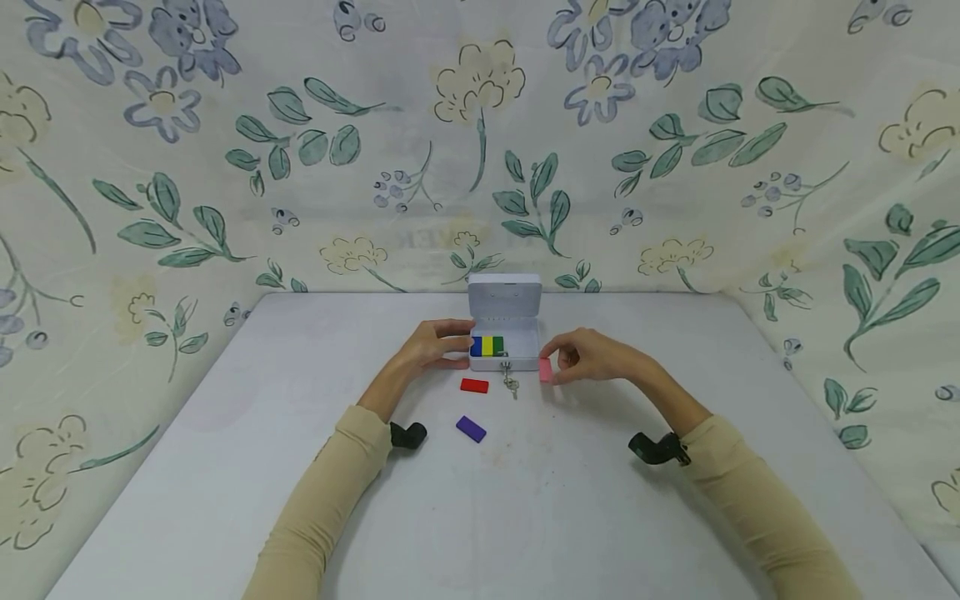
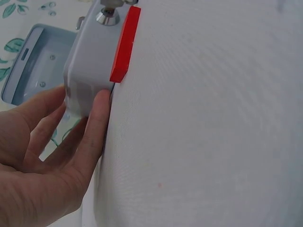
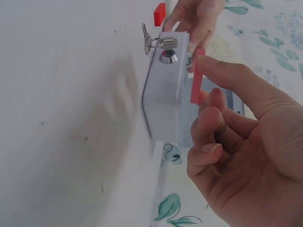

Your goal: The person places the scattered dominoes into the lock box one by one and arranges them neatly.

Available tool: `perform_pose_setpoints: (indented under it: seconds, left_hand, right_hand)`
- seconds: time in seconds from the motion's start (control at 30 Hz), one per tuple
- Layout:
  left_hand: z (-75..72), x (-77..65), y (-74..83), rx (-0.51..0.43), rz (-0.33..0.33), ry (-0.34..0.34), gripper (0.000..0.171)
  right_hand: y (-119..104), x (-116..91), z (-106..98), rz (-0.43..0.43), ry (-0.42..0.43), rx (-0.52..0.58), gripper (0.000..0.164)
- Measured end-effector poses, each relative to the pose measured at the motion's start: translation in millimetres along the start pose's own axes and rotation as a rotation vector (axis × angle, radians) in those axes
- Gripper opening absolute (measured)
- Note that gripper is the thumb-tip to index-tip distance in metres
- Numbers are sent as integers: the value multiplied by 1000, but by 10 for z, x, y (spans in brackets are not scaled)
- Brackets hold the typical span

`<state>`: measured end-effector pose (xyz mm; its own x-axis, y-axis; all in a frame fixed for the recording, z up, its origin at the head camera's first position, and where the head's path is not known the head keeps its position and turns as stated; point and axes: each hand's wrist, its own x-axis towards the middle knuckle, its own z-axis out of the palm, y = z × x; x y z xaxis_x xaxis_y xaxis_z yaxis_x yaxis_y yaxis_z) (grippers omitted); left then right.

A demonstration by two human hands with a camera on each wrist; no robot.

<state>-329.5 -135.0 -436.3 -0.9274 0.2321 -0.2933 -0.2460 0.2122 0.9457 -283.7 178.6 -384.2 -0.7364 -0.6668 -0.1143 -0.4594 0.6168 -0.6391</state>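
Observation:
A small pale grey metal lockbox (image 1: 523, 364) stands on the table with its lid (image 1: 504, 298) raised. Blue, yellow (image 1: 487, 346) and green blocks lie side by side in its left part. My left hand (image 1: 433, 346) rests its fairly straight fingers against the box's left end. Between thumb and fingers, my right hand (image 1: 592, 354) pinches a flat pink block (image 3: 197, 78), at the box's front right corner in the head view. Keys (image 1: 512, 385) hang from the front lock (image 3: 168, 56). In front of the box lies a red block (image 1: 474, 386).
A purple block (image 1: 471, 429) lies nearer to me on the white table (image 1: 562, 517). Flower-patterned cloth (image 1: 480, 167) hangs behind and at both sides. Each wrist carries a black camera mount (image 1: 657, 448).

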Motion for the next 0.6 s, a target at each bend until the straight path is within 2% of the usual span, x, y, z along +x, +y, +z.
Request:
perform_pose_setpoints:
  seconds: [0.6]
  left_hand:
    - [0,6,-2,-13,5,-5,46]
  right_hand:
    - [-49,280,-114,39,45,-7,43]
